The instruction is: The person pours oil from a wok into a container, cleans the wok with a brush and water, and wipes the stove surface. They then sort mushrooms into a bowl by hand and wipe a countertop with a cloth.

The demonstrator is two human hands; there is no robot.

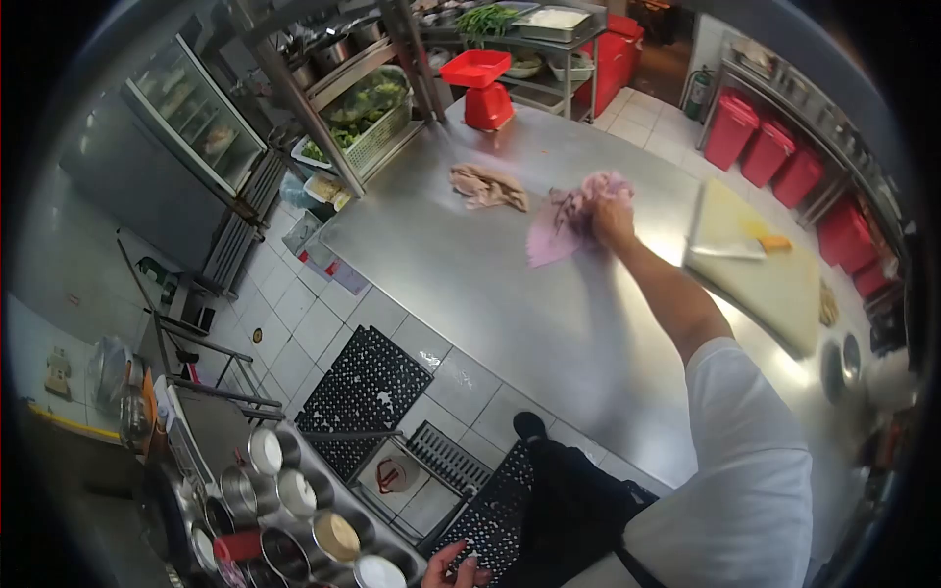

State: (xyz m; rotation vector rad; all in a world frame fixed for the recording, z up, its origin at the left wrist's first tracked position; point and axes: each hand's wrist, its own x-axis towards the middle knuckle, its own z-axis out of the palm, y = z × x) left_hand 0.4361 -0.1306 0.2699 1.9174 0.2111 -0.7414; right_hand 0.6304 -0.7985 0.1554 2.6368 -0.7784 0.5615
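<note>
My right hand (615, 221) presses a crumpled pink cloth (555, 241) onto the steel table (470, 294), its fingers closed round the bunched part. One pink corner spreads flat toward the near left. A second, brownish cloth (487, 186) lies rumpled to the left of it. Low in the view, my left hand (457, 568) hangs partly cut off by the frame edge, fingers loosely bent and apart, with nothing seen in them. It is nearest to the metal tubs of seasonings (378, 572). To the right of my right arm lies a cleaver with a yellow handle (774, 242) on a cutting board (755, 284).
A red scale (480, 88) stands at the table's far end. Beside it, a shelf holds a basket of greens (368, 127). Red bins (732, 129) line the far right. Black rubber mats (363, 397) and a metal-framed stand (397, 480) are on the tiled floor.
</note>
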